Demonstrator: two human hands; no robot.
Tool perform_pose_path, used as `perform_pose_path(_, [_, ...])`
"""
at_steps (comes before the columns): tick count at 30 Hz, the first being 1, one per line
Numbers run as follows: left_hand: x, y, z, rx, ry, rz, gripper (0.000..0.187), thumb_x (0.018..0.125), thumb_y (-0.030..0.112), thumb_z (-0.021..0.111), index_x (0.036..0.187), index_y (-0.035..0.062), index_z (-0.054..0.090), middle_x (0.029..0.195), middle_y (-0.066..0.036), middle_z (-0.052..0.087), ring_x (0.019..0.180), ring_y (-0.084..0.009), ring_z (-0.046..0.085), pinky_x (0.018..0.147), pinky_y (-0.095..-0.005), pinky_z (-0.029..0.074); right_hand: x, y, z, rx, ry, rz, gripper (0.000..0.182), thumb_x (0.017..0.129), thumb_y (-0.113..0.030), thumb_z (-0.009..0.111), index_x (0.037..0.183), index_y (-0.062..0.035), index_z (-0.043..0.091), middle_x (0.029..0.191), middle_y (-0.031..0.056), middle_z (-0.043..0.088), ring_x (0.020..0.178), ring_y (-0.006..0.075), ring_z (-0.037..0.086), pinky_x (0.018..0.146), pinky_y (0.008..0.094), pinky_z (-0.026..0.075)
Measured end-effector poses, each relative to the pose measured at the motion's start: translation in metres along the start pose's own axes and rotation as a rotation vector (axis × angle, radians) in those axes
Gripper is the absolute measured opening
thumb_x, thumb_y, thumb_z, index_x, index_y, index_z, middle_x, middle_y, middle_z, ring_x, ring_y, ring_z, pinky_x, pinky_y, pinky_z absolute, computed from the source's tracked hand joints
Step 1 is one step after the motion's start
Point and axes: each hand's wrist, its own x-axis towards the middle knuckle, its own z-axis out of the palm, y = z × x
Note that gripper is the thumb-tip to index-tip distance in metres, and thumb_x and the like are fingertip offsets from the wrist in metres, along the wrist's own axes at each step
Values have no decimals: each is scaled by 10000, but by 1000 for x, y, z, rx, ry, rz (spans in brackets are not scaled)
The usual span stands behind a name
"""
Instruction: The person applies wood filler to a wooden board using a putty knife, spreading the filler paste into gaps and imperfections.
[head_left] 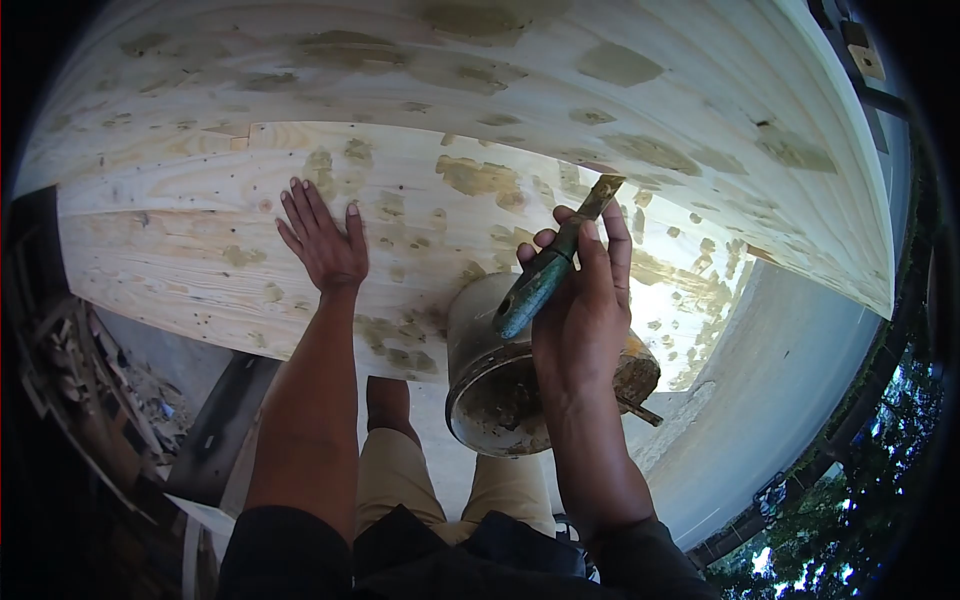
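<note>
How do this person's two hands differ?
The left hand is spread flat on the wooden panel; the right hand is raised above it, fingers bent. The left hand holds nothing, while the right hand grips a scraper. Both are bare.

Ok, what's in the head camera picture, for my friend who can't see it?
A person's right hand holds a green-handled scraper, while the left hand rests on pale wood dotted with brownish patches. A dirty bucket shows behind the right hand.
</note>
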Motion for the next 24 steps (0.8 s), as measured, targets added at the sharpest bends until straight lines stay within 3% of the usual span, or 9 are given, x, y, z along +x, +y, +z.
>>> perform_pose_path(2, [0,0,-2,14,-3,-11,738,1010,455,407,1565,12,203,1657,-132,155,1536,-323,94,1219,-528,22,-8,-3,-3,-9,-5,23,465,1038,-163,521,1464,-84,351,1192,118,566,904,196,601,812,382,564])
perform_pose_path(6, [1,2,-7,-8,-28,-15,745,1009,466,396,1560,2,208,1653,-146,160,1534,-332,97,1216,-535,21,-23,-10,0,-187,-57,39,425,1059,-245,441,1447,-88,364,1191,126,560,765,172,593,565,304,524])
perform_pose_path(10, [1,2,-9,-29,-45,-16,765,1004,475,398,1564,-5,193,1648,-172,162,1533,-356,83,1211,-552,13,-33,-3,2,-270,-137,69,400,1054,-216,440,1419,-60,393,1185,134,558,751,153,590,502,259,507])
perform_pose_path(15, [1,1,-9,-4,-68,-35,776,1004,482,390,1566,-8,176,1650,-173,152,1535,-353,71,1212,-551,2,-40,10,4,-300,-177,125,365,1046,-185,446,1384,-48,429,1161,152,579,731,159,602,487,254,501])
perform_pose_path(19, [1,1,-11,-17,-79,-44,784,1000,479,398,1561,-21,178,1648,-188,150,1535,-361,69,1213,-552,3,-45,15,9,-317,-264,211,387,1053,-181,476,1416,-48,445,1163,143,591,738,141,616,545,255,503])
perform_pose_path(22, [2,0,-14,-59,-64,-22,787,1000,475,412,1550,-42,193,1643,-195,162,1530,-376,90,1210,-568,13,-48,22,17,-390,-270,252,401,1052,-187,482,1422,-41,439,1101,129,608,730,135,613,545,255,502])
perform_pose_path(24, [2,-1,-13,-63,-65,-28,783,1000,473,415,1548,-43,199,1642,-198,162,1529,-378,92,1208,-575,17,-50,28,19,-468,-270,299,404,1043,-213,483,1405,-36,457,979,139,637,673,155,622,491,267,514])
